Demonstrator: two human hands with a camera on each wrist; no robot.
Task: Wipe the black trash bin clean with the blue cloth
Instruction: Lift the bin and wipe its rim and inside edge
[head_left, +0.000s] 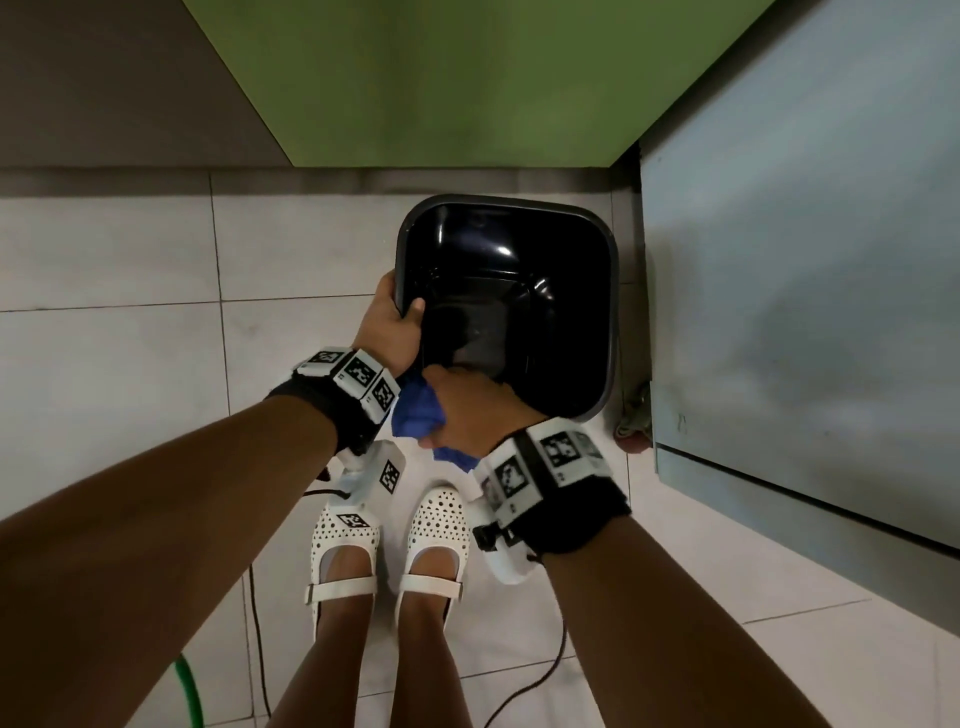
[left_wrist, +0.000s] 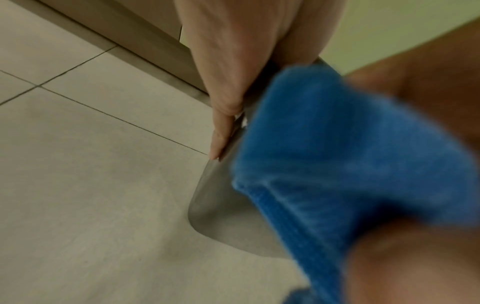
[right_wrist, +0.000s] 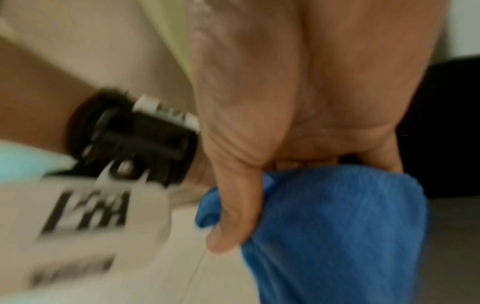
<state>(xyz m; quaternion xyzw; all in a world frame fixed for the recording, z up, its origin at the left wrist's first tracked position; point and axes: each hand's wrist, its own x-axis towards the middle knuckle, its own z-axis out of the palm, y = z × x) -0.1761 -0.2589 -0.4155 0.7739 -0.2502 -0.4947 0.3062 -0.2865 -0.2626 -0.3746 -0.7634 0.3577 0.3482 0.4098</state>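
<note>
standing in perforated white strap shoes on pale glossy floor tiles, we see thin black cables trailing beside our feet. our right hand has its fingers and thumb curled tight round the bunched blue cloth, a soft, fuzzy microfibre with a ribbed hem, held against the near outer wall of the black trash bin. our left hand grips the bin's near left corner, thumb hooked over the rim inside, fingers flat on the smooth outer wall. the bin is glossy plastic, square with rounded corners, tipped toward us on the floor. beyond it rises a matte green wall; a grey-blue cabinet stands to its right.
</note>
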